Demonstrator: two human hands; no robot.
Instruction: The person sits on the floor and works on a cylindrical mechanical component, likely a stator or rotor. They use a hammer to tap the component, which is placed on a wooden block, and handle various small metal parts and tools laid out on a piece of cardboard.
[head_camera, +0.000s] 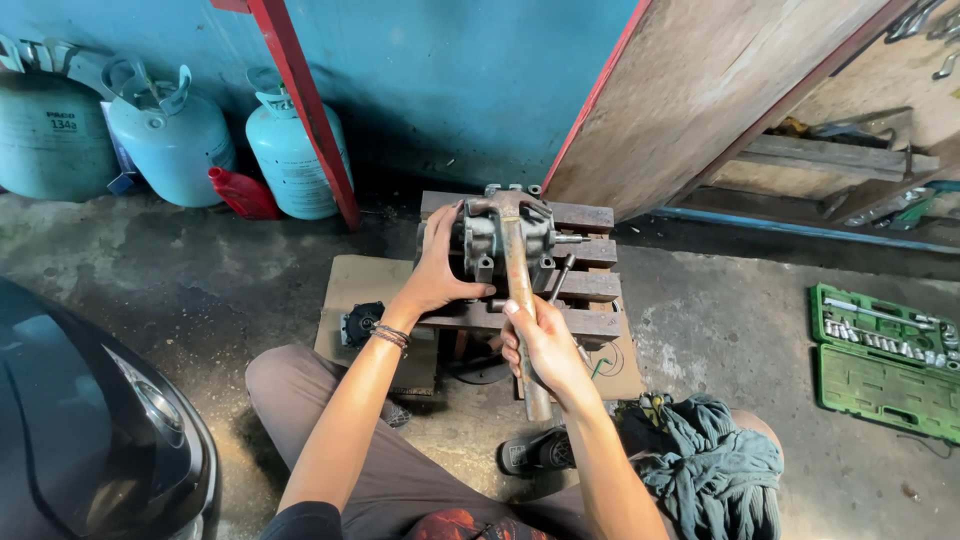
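Setting: a person sits on a concrete floor before a low wooden pallet (585, 290).
Metal housing (500, 240): grey cast part on the pallet, at 12 o'clock from the person.
Left hand (440, 265): fingers spread, palm pressed against the housing's left side, arm extended.
Right hand (545, 345): wrapped around the handle of a hammer (518, 270) mid-shaft; its head rests on the housing.
Risk: a glancing blow could likely hit the bracing fingers or chip the casting.
Nearby: green socket set (885, 345) at 3 o'clock; gas cylinders (170, 140) at 10 o'clock.
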